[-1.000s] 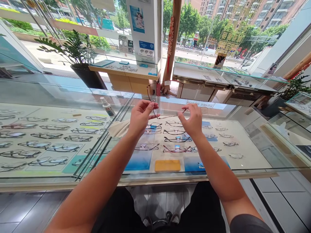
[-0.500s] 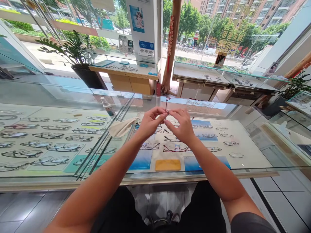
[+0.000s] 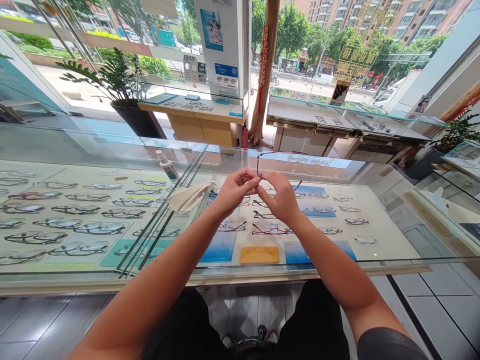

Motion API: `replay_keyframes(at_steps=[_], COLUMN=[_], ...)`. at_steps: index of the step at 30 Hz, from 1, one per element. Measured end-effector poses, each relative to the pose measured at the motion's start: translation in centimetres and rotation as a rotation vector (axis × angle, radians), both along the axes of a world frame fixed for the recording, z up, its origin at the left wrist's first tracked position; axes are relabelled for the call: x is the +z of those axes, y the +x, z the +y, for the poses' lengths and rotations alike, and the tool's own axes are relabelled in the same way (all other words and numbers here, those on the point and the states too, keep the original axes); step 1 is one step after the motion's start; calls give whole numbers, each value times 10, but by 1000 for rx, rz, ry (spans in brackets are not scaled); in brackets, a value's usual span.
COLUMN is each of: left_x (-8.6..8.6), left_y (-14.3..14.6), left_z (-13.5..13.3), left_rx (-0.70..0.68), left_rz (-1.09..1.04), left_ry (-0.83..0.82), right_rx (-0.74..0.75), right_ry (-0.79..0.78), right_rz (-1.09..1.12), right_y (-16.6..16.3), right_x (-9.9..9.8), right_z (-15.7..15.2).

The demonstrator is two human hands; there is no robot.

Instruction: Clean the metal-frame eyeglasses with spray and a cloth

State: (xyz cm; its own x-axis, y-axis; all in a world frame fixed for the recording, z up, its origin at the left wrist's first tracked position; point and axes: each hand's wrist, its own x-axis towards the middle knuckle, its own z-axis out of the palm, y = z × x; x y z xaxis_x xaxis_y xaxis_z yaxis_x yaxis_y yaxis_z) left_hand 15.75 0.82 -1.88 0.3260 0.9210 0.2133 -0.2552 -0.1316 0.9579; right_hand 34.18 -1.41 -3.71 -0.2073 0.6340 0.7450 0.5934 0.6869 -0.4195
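A pair of eyeglasses [image 3: 258,163] with thin dark red frames is held over the glass counter. My left hand [image 3: 236,191] pinches it between thumb and fingers. My right hand [image 3: 279,196] grips the same glasses from the other side, the fingertips of both hands meeting near the frame's middle. One thin temple stretches away to the right above my hands. Much of the frame and its lenses is hidden behind my fingers. Left of my hands a beige cloth [image 3: 189,197] lies crumpled on the counter, and a white spray bottle [image 3: 167,166] stands behind it.
Under the glass top of the counter [image 3: 390,220], several rows of eyeglasses lie on display. An orange-yellow pad [image 3: 259,255] lies near the front edge. Beyond are more display cases [image 3: 210,122], a wooden post [image 3: 264,75] and a potted plant [image 3: 131,112].
Both hands keep hold of the glasses and have shifted only very slightly. The fingertips have closed a little nearer together around the frame.
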Motion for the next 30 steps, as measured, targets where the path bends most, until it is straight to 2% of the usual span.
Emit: replay_keyframes(at_steps=[12,20,25,27,28,30], left_x=[-2,-1,-3,-3,-3,0], left_y=[0,-1,1,-4,-10,-27], left_z=[-1,-1,-1,7,14,29], left_rx=[-18,-116,-130,-19,89,395], left_rz=[-61,-90,-71,2,40,75], left_ry=[-106,-101,-79,1,59,173], right_rx=[47,74,43,38,36,29], right_ry=[-10,-59,-93,-93,-94,-98], right_rz=[101,223,335,368,380,404], right_y=[-3,-5,-7,-5,-4,1], right_x=[4,4,5,8,9,13], right_z=[-2,-4,-7,-8,-8,-6])
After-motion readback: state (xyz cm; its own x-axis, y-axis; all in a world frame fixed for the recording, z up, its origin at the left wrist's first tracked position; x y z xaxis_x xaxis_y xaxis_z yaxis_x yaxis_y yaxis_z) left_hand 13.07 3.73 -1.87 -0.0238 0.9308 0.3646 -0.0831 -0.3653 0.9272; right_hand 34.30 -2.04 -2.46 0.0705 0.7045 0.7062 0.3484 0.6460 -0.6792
